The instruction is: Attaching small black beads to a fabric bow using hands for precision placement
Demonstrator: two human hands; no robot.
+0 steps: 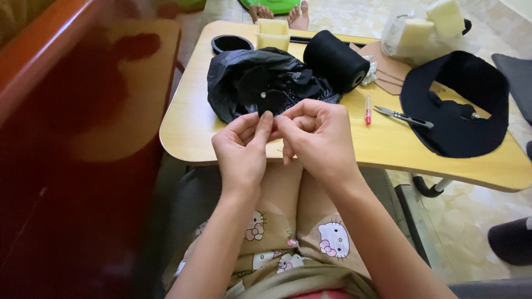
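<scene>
Black fabric piece [272, 101] between pinched fingers [266, 123]

A crumpled black plastic bag [260, 80] is lying on my small wooden table [191, 127], just beyond my fingertips, its folds bunching up and spreading toward the table's middle. It is touching the big black spool beside it. At the far right corner, a clear, whitish plastic bag [402, 36] is sitting on the table's edge, holding pale yellow foam blocks [429, 22] that are sticking out of its top. At the far edge, a small pale yellow box [273, 34] is standing open, square-sided, just beside a round black lid. I am seeing no labels, signs or screens anywhere around me.
</scene>
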